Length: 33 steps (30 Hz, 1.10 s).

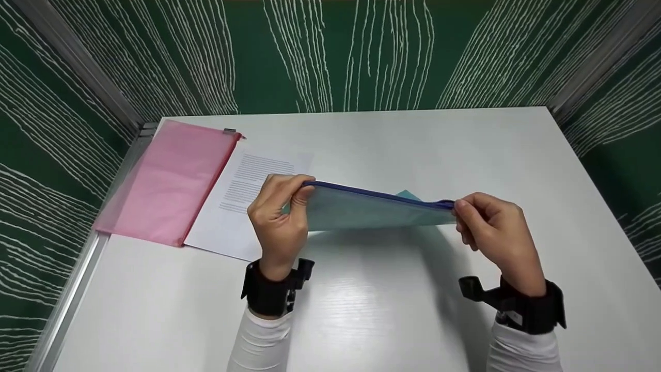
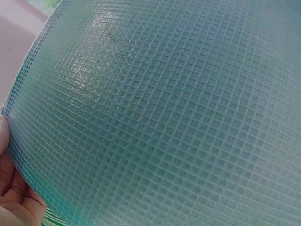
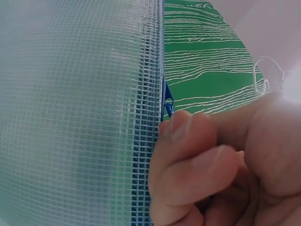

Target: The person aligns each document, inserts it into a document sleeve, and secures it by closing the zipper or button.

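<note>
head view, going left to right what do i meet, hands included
Pink zip folder → printed sheet → left hand → blue-green zip pouch → right hand

Work surface, head view. White tabletop, smooth, w/ straight far edge; bright patch of reflected light nr. the front centre, soft shadows behind it & to its R. Lying on the L side: (a) pink zip pouch, semi-transp., flat & set at a slant, its L side projecting slightly past the table's L edge; red zip edge along its R, w/ small grey tab nr. the far end. (b) White sheet, flat, immed. R of (a) & meeting its red edge; printed lines in rows, wording too small to read; near R portion hidden. Whether (b) extends under (a): indet.
</note>
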Motion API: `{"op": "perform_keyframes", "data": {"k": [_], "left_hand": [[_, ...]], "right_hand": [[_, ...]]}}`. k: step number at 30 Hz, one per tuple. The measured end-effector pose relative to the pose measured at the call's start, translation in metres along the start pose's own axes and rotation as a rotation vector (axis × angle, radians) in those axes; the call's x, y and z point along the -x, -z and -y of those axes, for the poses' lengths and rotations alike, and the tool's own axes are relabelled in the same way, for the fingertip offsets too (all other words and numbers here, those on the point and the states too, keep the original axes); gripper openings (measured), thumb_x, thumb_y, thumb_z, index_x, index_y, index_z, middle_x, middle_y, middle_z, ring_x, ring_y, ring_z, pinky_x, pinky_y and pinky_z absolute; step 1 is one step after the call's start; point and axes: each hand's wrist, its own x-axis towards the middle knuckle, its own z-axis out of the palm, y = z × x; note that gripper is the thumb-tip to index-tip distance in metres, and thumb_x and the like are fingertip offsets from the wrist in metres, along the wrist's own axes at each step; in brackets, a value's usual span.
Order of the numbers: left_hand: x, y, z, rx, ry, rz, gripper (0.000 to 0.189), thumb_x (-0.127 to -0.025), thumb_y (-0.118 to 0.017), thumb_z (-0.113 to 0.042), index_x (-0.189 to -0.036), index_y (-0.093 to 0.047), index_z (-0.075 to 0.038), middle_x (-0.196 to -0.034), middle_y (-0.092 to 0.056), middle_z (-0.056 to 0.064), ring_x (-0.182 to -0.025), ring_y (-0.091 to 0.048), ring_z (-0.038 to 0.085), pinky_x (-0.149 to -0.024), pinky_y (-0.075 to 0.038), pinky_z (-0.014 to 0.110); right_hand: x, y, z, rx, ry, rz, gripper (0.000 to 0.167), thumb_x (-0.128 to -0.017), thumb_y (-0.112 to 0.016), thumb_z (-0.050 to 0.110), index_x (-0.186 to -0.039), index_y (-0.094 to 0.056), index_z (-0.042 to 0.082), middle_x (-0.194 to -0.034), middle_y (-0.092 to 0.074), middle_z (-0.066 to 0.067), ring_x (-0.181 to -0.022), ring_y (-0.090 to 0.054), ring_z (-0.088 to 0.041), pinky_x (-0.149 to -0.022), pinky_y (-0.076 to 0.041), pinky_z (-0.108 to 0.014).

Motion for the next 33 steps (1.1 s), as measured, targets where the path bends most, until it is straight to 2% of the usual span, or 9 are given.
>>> {"op": "perform_keyframes", "data": {"k": [9,19,26,33], "left_hand": [[-0.0017,-0.0015,0.0,0.01,0.004,0.001,0.01,-0.076,-0.071,-0.002,-0.086,-0.072,-0.004,-0.076,-0.064,0.003,-0.073,-0.055,0.013,-0.064,-0.044,0.026],[0.0008,0.0043,0.0014,0.01,0.015,-0.013,0.013,-0.076,-0.07,0.003,-0.087,-0.072,-0.004,-0.077,-0.065,0.004,-0.073,-0.056,0.014,-0.065,-0.044,0.026],[0.0001,0.0039,0.0002,0.001,0.022,-0.006,0.013,-0.076,-0.07,0.003,-0.087,-0.072,-0.004,-0.077,-0.065,0.004,-0.074,-0.056,0.014,-0.065,-0.044,0.026],[-0.0016,0.0021,-0.002,0.014,0.027,-0.011,0.014,-0.075,-0.07,0.004,-0.086,-0.072,-0.003,-0.077,-0.065,0.005,-0.073,-0.056,0.015,-0.064,-0.044,0.026]], "right_hand": [[0.0033,0.0032,-0.0016,-0.018,-0.014,-0.03,0.028,-0.093,-0.052,0.029,-0.077,-0.058,0.007,-0.06,-0.053,-0.008,-0.044,-0.048,-0.018,-0.04,-0.041,-0.027],[0.0018,0.0023,0.0008,-0.038,-0.016,-0.017,0.031,-0.093,-0.052,0.028,-0.079,-0.059,0.001,-0.06,-0.052,-0.008,-0.044,-0.047,-0.018,-0.04,-0.04,-0.028],[0.0013,0.0043,0.0004,-0.056,-0.059,-0.029,0.03,-0.093,-0.053,0.029,-0.08,-0.059,0.002,-0.06,-0.053,-0.007,-0.045,-0.048,-0.018,-0.041,-0.041,-0.028],[0.0024,0.0098,-0.0011,-0.058,-0.04,-0.039,0.031,-0.093,-0.053,0.029,-0.078,-0.058,0.003,-0.06,-0.052,-0.007,-0.044,-0.047,-0.017,-0.04,-0.041,-0.028]]}}
